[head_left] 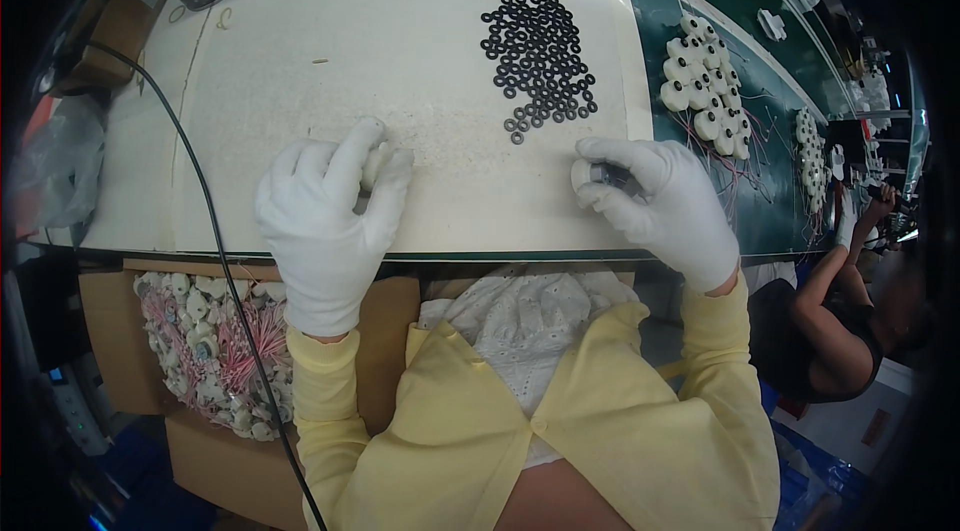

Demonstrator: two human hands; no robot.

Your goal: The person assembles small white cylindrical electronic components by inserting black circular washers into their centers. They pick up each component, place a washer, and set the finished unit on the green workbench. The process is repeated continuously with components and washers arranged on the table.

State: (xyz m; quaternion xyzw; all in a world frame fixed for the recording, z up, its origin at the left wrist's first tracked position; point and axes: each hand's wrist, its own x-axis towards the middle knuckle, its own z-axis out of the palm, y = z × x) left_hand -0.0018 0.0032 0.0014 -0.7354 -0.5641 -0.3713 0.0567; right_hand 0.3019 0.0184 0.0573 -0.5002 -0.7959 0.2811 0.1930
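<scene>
Both my hands wear white gloves above the front part of the white tabletop. My left hand pinches a small off-white rounded part between thumb and fingers; the glove hides much of it. In my right hand, thumb and fingers close round a small cylinder with a pale end and a dark, shiny body. Just beyond that hand, to its left, lies a spread of black rubber rings. The two hands are well apart.
Right of the rings, off-white wired parts with black centres stand on a green surface. A cardboard box of similar parts with pink wires sits below left. A black cable crosses the left side. A co-worker sits at right.
</scene>
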